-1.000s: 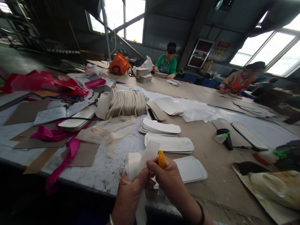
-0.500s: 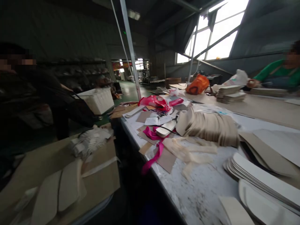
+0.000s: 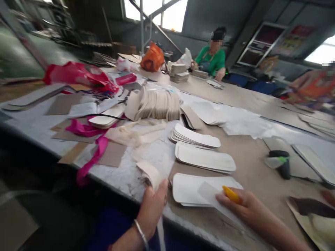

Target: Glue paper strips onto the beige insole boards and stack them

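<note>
Curling at the lower middle of the frame, the pale strip (image 3: pixel 149 171) was grasped by the left hand (image 3: pixel 152 205), seemingly against flopping, while a yellow tool (image 3: pixel 230 194) and thin sheet (image 3: pixel 209 192) were gripped by the right hand (image 3: pixel 246 205), lower right.

Windows (image 3: pixel 174 15) blew out white way beyond the right grip (image 3: pixel 242 204), itself kinda smeared; left of it, shadows (image 3: pixel 52 177) went near-black.

Grey wall (image 3: pixel 201 21) with 2 bright windows (image 3: pixel 175 19), green floor (image 3: pixel 59 50) leftward, long worktable (image 3: pixel 34 127)
</note>
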